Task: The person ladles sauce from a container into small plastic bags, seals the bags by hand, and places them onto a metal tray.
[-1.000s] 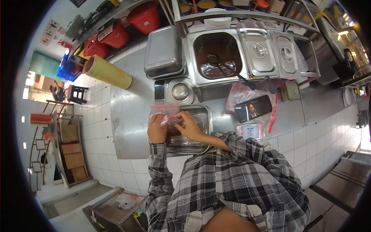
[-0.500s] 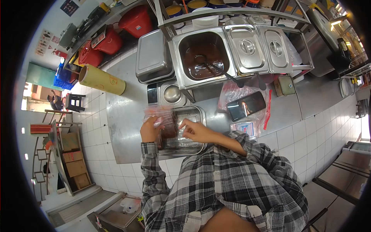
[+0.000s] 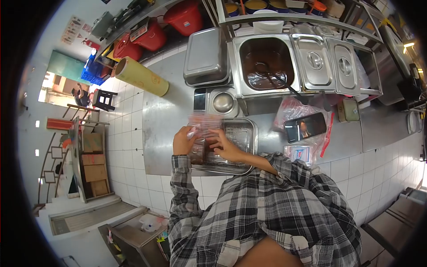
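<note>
My left hand [image 3: 183, 141] is closed on the upper left side of a clear plastic bag [image 3: 205, 122] with reddish lines along its top and brown sauce in its lower part. My right hand [image 3: 227, 147] is at the bag's right side, its curled fingers on the plastic near the top; the exact fingertip contact is partly hidden. The bag is over the left part of a steel tray [image 3: 254, 149] with a wire basket [image 3: 238, 131] inside. Behind the bag stands a small scale [image 3: 200, 101] with a round steel bowl [image 3: 223, 102].
A deep steel pan [image 3: 238, 66] of brown sauce [image 3: 262, 62] holds a black-handled ladle [image 3: 291, 86]. Lidded pans [image 3: 315, 62] stand beside it. A phone [image 3: 305, 127] lies on plastic bags [image 3: 289, 107] at right. A yellow film roll [image 3: 142, 78] and an upturned steel container [image 3: 205, 55] are at left.
My right hand has moved left from over the tray onto the bag. My left hand keeps its hold. The camera has shifted, so the whole scene appears further right.
</note>
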Motion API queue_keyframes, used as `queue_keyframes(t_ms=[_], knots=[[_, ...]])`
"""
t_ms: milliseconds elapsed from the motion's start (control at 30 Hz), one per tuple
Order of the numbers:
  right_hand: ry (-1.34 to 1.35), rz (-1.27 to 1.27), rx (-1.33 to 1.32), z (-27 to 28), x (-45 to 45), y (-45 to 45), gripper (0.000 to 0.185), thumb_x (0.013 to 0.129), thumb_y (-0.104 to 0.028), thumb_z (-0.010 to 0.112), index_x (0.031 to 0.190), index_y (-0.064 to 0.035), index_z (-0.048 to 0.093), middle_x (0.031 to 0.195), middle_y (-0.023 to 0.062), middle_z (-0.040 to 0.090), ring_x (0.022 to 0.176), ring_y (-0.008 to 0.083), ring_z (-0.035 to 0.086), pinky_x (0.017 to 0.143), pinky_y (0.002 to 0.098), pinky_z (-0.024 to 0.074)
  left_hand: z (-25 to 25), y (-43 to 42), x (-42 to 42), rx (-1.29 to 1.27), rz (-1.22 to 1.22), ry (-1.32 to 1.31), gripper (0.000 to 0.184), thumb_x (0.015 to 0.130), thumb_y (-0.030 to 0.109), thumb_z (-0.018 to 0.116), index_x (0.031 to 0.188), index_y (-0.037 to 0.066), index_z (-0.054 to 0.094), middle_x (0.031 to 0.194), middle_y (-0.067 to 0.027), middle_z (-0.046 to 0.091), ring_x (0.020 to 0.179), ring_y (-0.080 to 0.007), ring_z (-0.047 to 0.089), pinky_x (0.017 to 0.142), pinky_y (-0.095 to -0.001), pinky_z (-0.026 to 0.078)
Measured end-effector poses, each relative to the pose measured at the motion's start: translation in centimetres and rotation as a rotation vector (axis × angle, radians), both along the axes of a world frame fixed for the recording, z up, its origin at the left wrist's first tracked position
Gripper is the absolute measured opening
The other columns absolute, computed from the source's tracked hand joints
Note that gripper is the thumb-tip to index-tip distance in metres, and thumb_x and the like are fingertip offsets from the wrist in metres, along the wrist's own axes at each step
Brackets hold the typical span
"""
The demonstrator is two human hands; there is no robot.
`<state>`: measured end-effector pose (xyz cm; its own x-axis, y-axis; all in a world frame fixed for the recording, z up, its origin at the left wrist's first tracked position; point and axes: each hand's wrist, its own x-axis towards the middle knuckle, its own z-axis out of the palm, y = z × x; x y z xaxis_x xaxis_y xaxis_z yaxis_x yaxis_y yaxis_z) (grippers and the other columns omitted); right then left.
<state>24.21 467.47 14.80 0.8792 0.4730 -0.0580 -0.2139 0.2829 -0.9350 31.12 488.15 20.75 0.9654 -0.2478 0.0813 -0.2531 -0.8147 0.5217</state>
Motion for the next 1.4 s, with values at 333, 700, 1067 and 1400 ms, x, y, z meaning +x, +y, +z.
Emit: queue_keyframes(t_ms=[333,700,1067,1400], knots=[[0.045,-0.014,0.099,-0.1,0.4,0.9,0.080,0.087,0.007,0.049,0.152,-0.0211,0.011,0.144,0.0253,0.038,0.125,0.0349,0.051,0.086,0.0367,0.0513,-0.8,1.8,0.8,0.061,0.037,0.054,0.036,0.072,0.020,0.083,0.104,0.009,0.071,0.099,-0.0123,0.070,0.089,-0.0329,0.067,0.077,-0.0386,0.053],[-0.235,-0.502,-0.169,5.7,0.2,-1.9,0.051,0.092,-0.007,0.061,0.139,-0.0111,0.040,0.112,0.0100,0.058,0.096,0.0166,0.058,0.080,0.0296,0.0492,4.4,-5.5,-2.3,-1.080,0.146,0.603,0.056,0.094,0.034,0.066,0.140,0.008,0.048,0.119,-0.0066,0.064,0.069,-0.0042,0.052,0.053,-0.0170,0.040],[-0.158,-0.450,-0.289,9.4,-2.2,-11.1,0.069,0.075,-0.006,0.081,0.132,-0.0121,0.043,0.091,0.0100,0.066,0.079,0.0177,0.066,0.067,0.0298,0.0544,3.7,-14.8,-6.7,-1.403,-0.055,1.164,0.064,0.102,0.045,0.046,0.155,0.019,0.022,0.142,-0.0043,0.048,0.103,-0.0114,0.057,0.052,-0.0155,0.038],[0.050,-0.460,-0.304,11.1,-3.2,-12.8,0.051,0.081,0.002,0.070,0.126,-0.0073,0.049,0.088,0.0079,0.067,0.072,0.0150,0.067,0.063,0.0264,0.0561,2.8,-15.5,-7.0,-1.184,-0.045,1.196,0.062,0.100,0.044,0.051,0.152,0.015,0.032,0.128,0.0005,0.056,0.100,-0.0118,0.061,0.054,-0.0155,0.039]])
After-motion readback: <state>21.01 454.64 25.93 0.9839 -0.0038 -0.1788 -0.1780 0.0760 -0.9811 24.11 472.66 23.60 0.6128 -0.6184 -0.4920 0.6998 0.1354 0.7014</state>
